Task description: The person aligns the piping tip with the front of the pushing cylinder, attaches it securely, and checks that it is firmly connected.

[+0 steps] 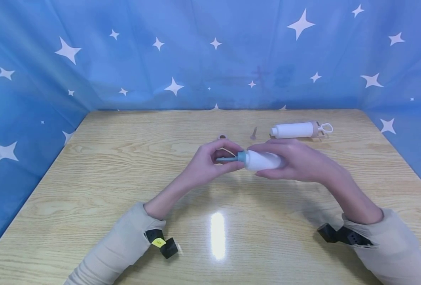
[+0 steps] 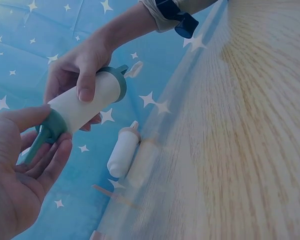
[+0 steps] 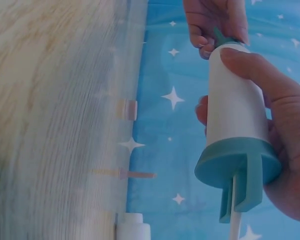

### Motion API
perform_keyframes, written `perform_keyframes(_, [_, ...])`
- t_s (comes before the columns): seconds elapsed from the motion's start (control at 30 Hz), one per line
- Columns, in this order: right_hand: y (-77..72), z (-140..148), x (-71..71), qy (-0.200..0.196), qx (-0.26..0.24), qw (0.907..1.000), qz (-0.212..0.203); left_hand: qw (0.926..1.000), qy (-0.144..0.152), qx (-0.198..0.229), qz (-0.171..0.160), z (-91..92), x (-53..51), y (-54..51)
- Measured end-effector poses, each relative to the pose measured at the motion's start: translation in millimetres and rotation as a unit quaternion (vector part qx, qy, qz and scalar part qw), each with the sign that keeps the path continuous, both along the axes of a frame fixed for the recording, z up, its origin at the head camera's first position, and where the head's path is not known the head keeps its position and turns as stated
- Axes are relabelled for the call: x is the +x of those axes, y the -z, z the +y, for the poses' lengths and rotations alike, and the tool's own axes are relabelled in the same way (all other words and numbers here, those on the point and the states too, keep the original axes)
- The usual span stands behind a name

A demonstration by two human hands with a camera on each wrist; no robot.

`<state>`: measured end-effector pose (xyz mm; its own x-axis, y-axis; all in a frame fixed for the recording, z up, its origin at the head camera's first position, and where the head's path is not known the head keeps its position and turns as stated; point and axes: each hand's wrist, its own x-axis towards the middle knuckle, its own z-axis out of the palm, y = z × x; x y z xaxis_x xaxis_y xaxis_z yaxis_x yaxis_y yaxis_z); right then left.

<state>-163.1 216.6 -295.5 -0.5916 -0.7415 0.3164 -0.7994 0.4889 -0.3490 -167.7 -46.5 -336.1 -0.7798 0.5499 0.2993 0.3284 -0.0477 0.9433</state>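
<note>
A white cylinder (image 1: 262, 160) with teal ends is held above the table between both hands. The right hand (image 1: 296, 160) grips its white body, thumb along one side, as the right wrist view shows. At the other end, the left hand (image 1: 214, 162) pinches the teal cap (image 2: 52, 126) with its tapered nozzle (image 2: 34, 149) between thumb and fingers. The cap sits against the body. Beyond the right hand, a teal collar (image 3: 237, 155) with side grips and a white rod (image 3: 235, 225) closes the far end.
A second white cylinder (image 1: 295, 130) with a pinkish collar and looped handle lies at the back right of the wooden table (image 1: 89, 166). Left of it are a small pinkish nozzle (image 1: 253, 133) and a small ring-like piece (image 1: 222, 137). A blue star-patterned curtain (image 1: 196, 51) hangs behind.
</note>
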Motion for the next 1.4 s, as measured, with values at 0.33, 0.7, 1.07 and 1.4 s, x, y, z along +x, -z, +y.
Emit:
perform_keyframes(0.33, [-1.5, -2.0, 2.3, 0.015, 0.012, 0.9998, -0.003, 1.0000, 0.003, 0.001, -0.007, -0.8, -0.7, 0.6])
perform_keyframes(0.7, [0.4, -2.6, 1.5, 0.018, 0.014, 0.9997, -0.011, 0.9997, 0.000, -0.019, -0.015, -1.3, -1.7, -0.4])
perform_keyframes(1.07, [2.3, -2.3, -0.1, 0.018, 0.014, 0.9997, -0.008, 0.9997, -0.002, -0.018, 0.014, -0.9, -1.5, -0.3])
perform_keyframes(1.4, [2.7, -2.3, -0.3, 0.016, 0.009, 0.9998, -0.011, 0.9999, -0.002, -0.008, 0.011, -1.6, -0.8, 1.0])
